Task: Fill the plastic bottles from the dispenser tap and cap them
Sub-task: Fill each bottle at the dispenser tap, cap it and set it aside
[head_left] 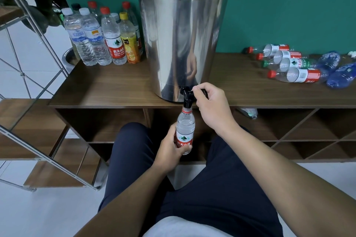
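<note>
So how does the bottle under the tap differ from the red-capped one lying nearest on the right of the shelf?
The bottle under the tap stands upright, gripped by the left hand; the lying bottle rests on its side, untouched. The first has no cap on, its neck at the spout; the second is capped in red. The first holds water; the second looks empty. Both are clear plastic with red-and-white labels.

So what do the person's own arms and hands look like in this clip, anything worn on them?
Both forearms are bare, with no sleeves in view. The left hand and right hand carry no gloves, rings, watch or bands that show.
</note>
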`<move>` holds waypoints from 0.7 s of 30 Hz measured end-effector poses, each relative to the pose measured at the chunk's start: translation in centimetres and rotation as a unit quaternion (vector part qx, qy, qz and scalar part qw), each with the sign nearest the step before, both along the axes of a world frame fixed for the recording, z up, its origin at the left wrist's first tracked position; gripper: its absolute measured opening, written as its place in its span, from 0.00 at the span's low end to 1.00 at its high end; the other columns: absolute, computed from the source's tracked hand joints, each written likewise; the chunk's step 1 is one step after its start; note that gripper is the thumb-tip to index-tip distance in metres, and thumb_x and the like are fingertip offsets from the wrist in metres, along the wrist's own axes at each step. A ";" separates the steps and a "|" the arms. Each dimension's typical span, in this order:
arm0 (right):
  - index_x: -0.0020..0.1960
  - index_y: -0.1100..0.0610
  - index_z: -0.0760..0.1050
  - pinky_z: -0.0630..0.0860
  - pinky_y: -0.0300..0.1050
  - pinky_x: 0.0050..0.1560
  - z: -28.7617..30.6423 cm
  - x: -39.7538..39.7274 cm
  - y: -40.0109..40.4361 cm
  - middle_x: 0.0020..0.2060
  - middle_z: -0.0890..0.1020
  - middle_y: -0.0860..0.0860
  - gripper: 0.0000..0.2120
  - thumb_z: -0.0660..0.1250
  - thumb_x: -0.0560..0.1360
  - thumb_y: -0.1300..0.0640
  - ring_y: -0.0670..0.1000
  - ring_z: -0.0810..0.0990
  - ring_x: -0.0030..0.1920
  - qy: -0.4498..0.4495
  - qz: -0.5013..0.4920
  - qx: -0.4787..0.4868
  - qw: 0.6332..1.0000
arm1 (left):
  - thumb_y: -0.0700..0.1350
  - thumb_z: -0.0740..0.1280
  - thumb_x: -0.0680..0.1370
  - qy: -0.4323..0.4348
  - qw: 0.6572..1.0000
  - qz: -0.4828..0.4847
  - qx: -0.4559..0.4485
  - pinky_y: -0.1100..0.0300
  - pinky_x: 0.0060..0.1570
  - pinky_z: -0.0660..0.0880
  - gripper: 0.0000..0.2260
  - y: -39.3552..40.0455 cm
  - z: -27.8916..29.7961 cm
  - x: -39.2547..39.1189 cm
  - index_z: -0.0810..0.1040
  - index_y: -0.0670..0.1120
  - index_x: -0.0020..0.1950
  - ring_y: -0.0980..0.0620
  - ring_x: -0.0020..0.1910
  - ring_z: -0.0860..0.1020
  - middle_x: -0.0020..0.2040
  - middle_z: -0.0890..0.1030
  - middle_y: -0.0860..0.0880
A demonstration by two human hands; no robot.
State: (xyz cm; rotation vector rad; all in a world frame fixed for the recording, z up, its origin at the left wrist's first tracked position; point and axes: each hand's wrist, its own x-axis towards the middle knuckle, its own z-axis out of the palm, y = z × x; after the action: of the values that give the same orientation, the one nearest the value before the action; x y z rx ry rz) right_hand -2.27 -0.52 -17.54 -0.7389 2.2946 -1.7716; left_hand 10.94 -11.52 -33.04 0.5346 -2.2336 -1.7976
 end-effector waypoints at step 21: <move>0.45 0.52 0.85 0.72 0.47 0.40 0.7 0.0 -0.1 0.28 0.79 0.40 0.13 0.70 0.85 0.49 0.47 0.78 0.33 0.072 -0.041 0.062 0.995 | 0.39 0.82 0.77 0.008 1.000 0.016 0.015 0.57 0.63 0.84 0.36 0.0 0.2 -0.2 0.71 0.61 0.79 0.56 0.65 0.84 0.65 0.85 0.58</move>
State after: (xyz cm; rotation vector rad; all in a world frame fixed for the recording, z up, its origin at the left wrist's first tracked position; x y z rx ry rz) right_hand -2.24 -0.57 -16.80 -0.7843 2.5361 -1.6392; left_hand 10.76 -11.52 -32.85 0.5572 -2.1778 -1.8158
